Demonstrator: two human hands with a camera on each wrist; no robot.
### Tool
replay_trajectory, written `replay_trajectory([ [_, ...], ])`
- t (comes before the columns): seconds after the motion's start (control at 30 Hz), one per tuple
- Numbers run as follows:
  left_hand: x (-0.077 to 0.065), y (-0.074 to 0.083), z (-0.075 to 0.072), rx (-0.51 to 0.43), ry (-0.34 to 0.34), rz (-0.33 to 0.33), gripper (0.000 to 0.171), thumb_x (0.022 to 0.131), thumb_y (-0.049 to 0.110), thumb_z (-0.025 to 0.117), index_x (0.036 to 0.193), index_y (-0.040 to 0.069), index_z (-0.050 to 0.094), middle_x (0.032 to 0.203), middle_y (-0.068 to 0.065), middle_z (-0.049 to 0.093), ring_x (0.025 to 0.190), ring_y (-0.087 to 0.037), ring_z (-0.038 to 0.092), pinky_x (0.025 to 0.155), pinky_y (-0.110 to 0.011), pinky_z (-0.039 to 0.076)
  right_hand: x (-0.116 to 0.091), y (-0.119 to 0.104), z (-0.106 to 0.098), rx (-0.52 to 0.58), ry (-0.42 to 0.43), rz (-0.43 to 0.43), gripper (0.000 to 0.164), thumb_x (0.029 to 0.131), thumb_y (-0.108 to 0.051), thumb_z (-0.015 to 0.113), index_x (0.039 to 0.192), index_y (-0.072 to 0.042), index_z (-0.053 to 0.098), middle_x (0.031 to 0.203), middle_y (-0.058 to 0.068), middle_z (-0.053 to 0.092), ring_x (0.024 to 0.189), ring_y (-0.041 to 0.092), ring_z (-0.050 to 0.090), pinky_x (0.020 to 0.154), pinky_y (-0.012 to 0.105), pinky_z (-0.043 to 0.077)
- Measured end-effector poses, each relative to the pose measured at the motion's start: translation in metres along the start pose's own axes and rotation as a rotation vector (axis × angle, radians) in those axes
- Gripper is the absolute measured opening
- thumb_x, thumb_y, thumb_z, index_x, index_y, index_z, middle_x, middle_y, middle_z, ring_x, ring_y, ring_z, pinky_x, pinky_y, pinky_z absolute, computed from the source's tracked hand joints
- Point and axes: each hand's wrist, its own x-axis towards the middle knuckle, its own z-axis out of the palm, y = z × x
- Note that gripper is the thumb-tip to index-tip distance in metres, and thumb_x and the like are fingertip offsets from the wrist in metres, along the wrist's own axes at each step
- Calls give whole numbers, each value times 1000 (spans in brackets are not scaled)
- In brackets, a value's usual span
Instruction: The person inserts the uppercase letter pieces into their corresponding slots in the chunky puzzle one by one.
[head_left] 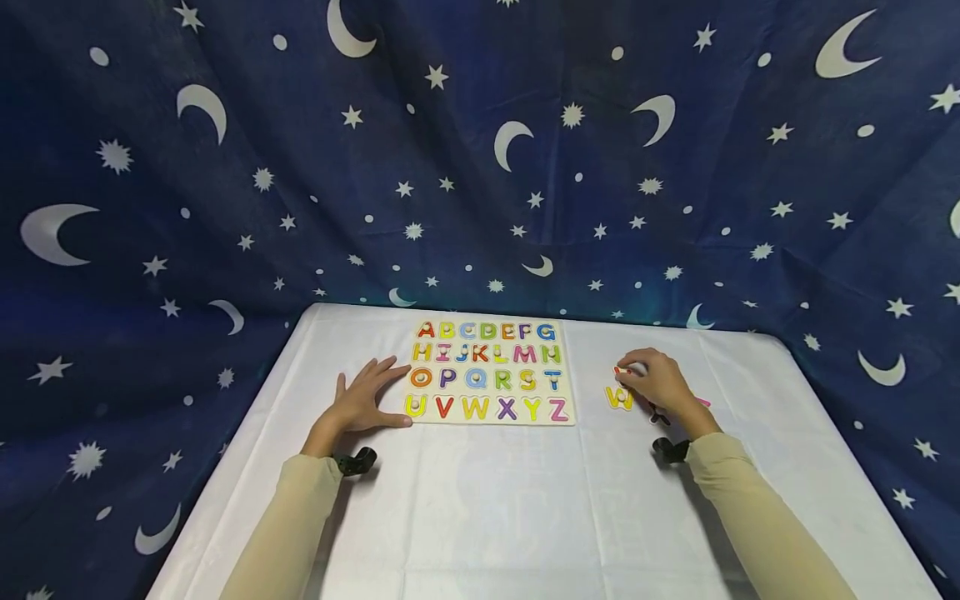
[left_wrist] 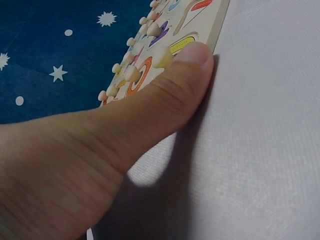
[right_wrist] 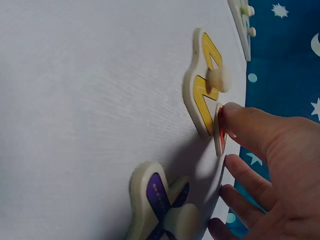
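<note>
An alphabet puzzle board (head_left: 567, 387) lies on the table with rows of coloured letters. My left hand (head_left: 363, 402) spreads its fingers at the board's left edge; its thumb (left_wrist: 175, 82) rests at the corner beside the yellow U. To the right of the board, my right hand (head_left: 660, 387) pinches a red letter V piece (right_wrist: 221, 129), tilted up on its side. Right beside it lies a yellow letter W piece (head_left: 618, 398) with a wooden knob. A purple letter X piece (right_wrist: 158, 196) lies under the hand, partly hidden in the head view.
A pink piece (head_left: 703, 402) shows just past the right wrist, mostly hidden. White cloth covers the table (head_left: 495, 517). Behind it hangs a dark blue curtain (head_left: 465, 225) with moons and stars. Knobs stand up from letters in the board's upper rows; V to Z show flat.
</note>
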Motion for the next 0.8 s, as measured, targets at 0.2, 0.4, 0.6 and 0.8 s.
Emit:
replay_trajectory([
  [0.2,2,-1,0,-1,2,4,104,71,58,89,157,24,44,169,-12,25,156,-43,10,112,-79,-8,2,4,-3,6,-39,53,19,93,-19,77,106,-5,77,136,24,62,134,48,49,113,68,31],
  [0.4,1,-1,1,-10,11,21,103,71,56,89,157,23,44,168,-14,26,155,-44,11,112,-80,-8,1,5,-6,24,-50,57,17,94,-19,76,102,-4,76,140,23,61,136,48,47,112,67,32],
  [0.6,0,1,0,-11,8,14,102,71,56,89,156,22,45,168,-14,27,155,-44,12,112,-80,-7,0,7,-5,17,-38,52,14,93,-18,76,100,-5,77,138,21,63,136,47,48,111,66,34],
  [0.8,1,0,0,-3,11,7,102,71,57,88,157,23,44,168,-13,26,155,-44,12,112,-80,-6,2,5,-5,10,-28,34,12,92,-15,77,99,-5,77,137,22,63,136,48,48,112,66,33],
])
